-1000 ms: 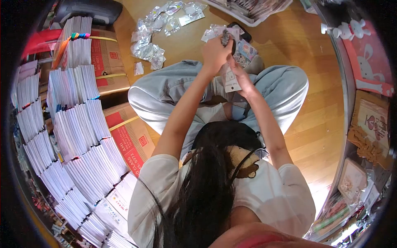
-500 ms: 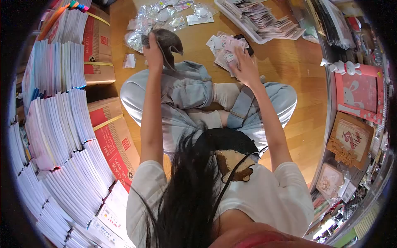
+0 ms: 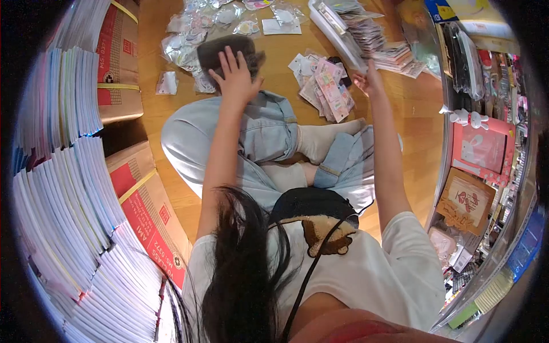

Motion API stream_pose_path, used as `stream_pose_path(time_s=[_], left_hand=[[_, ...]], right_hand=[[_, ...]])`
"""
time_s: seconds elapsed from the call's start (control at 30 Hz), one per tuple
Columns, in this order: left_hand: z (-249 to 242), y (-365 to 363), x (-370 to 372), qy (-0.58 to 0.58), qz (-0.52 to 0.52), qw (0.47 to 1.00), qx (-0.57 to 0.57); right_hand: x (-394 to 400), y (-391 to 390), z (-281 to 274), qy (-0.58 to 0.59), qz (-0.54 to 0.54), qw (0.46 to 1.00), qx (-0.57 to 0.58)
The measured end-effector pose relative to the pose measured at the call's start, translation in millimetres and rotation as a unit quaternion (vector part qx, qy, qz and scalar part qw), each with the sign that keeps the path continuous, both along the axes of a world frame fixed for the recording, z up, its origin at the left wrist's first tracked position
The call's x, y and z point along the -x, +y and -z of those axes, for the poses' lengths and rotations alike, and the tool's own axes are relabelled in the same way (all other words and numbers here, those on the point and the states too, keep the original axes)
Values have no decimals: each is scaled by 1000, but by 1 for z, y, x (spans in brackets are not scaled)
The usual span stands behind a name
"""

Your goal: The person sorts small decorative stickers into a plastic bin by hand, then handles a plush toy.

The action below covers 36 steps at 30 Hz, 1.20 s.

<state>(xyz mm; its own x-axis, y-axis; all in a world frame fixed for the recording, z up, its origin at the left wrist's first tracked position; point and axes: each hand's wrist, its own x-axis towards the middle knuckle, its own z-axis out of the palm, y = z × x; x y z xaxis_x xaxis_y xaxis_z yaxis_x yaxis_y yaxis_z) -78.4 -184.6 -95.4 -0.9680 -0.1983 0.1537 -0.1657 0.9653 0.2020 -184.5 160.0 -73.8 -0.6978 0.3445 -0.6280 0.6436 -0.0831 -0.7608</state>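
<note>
Wooden floor (image 3: 400,97): grey pouch (image 3: 220,48) under left hand (image 3: 235,80).

Stacks of white booklets (image 3: 63,188) stand along the floor's left edge, with red-printed cardboard boxes (image 3: 150,211) beside them. A rabbit figurine (image 3: 464,118) and pink rabbit card (image 3: 482,150) sit at the right edge.

A white short-sleeved T-shirt (image 3: 366,268) fills the lower centre of the frame, with a brown bear print (image 3: 323,231) on it. Long dark hair (image 3: 240,274) hangs at lower left. A thin black strap (image 3: 306,280) crosses the shirt. Light blue jeans (image 3: 251,134) and white socks (image 3: 323,140) show mid-frame.
</note>
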Motion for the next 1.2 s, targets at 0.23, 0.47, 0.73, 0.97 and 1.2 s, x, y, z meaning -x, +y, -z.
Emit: stream_pose_path(time_s=[0.23,0.47,0.73,0.97,1.2], left_hand=[[4,19,42,71,83,988,-108],[68,53,151,96,235,967,-22],[94,-66,172,31,-32,978,204],[70,-121,151,229,-44,970,71],[70,-1,210,105,262,954,-105]], right_hand=[[20,44,30,-34,-87,987,-129],[21,54,47,23,-60,995,-78],[26,64,45,-13,-113,992,-62],[21,51,28,27,-115,988,-98],[24,55,34,21,-128,988,-81]])
